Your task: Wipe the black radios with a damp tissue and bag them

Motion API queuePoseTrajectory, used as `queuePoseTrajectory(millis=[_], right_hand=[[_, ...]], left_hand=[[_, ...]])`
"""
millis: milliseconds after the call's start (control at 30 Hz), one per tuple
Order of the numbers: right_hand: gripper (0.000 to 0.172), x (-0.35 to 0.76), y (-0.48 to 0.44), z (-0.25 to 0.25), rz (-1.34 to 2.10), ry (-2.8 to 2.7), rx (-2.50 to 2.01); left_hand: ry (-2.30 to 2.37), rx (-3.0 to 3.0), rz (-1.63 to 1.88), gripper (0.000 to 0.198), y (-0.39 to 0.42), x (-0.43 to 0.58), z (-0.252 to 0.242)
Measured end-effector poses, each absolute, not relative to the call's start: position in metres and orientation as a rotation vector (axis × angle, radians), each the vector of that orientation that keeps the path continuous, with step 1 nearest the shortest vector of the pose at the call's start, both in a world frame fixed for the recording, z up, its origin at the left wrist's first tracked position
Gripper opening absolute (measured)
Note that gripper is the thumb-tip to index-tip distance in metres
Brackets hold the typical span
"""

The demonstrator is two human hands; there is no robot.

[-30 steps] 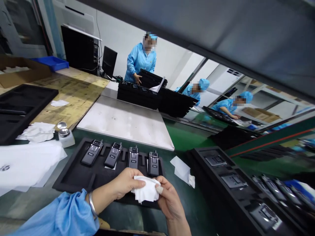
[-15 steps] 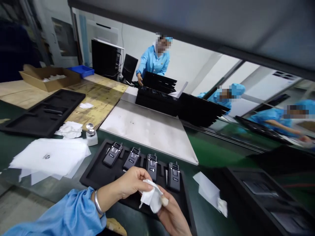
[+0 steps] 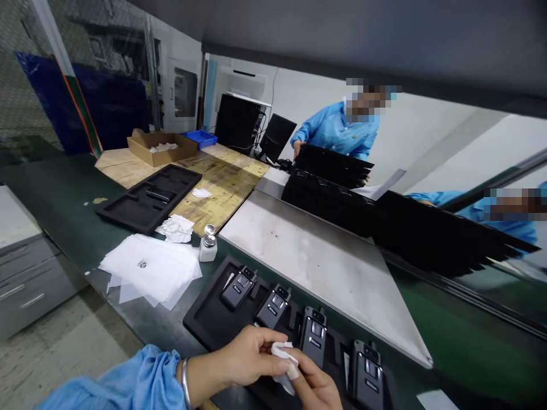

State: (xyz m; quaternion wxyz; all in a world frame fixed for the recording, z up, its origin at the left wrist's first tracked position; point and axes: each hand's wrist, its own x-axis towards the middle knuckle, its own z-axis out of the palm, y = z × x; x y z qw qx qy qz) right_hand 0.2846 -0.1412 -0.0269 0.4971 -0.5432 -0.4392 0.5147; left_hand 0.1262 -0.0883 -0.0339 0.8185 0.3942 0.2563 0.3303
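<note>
A crumpled white wipe (image 3: 282, 347) is pinched between the fingertips of my left hand (image 3: 245, 359) and my right hand (image 3: 318, 384). Part of it hangs below the fingers. My right thumb carries a pale wrapping, and a silver bangle circles my left wrist. Beneath and beyond the hands lies a black foam tray (image 3: 203, 304), with several black handheld devices like two-way radios in its recesses. Closest to my fingers are one radio (image 3: 314, 336) and, to its left, another radio (image 3: 273, 307). My hands cover the tray's near middle.
A pump bottle (image 3: 208, 250), a stack of white sheets (image 3: 149, 265) and crumpled wipes (image 3: 177, 228) stand left of the tray. Farther back are another black tray (image 3: 128, 219) and a cardboard box (image 3: 162, 149). A co-worker (image 3: 337, 128) handles black trays across a pale board (image 3: 316, 250).
The view has swung left, so the scene sits farther right. My hands have drawn closer together, and the wipe is bunched smaller between them. The co-worker still grips a black tray.
</note>
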Motion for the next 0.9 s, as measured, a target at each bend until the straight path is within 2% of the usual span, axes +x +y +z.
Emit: queuePoseTrajectory(millis=[100, 233, 467, 667, 767, 900], right_hand=[[0.029, 0.270, -0.127, -0.024, 1.055, -1.166, -1.353], [0.027, 0.256, -0.109, -0.028, 0.726, -1.346, -1.409], [0.017, 0.223, -0.070, -0.030, 0.323, -1.715, -1.288], [0.026, 0.188, -0.031, -0.038, -0.228, -2.051, -1.291], [0.027, 0.181, -0.027, -0.050, -0.471, -2.182, -1.316], [0.025, 0.185, -0.027, -0.060, -0.554, -2.217, -1.269]], left_hand=[[0.568, 0.806, 0.819, 0.075, -0.084, 0.116, -0.037], [0.629, 0.952, 0.962, 0.068, -0.078, 0.098, -0.031], [0.847, 1.274, 1.015, 0.059, -0.055, 0.057, -0.022], [1.585, 1.661, 1.426, 0.030, 0.010, -0.001, -0.016], [1.764, 1.710, 1.420, 0.034, 0.041, -0.014, -0.020], [1.887, 1.763, 1.371, 0.041, 0.062, -0.005, -0.028]])
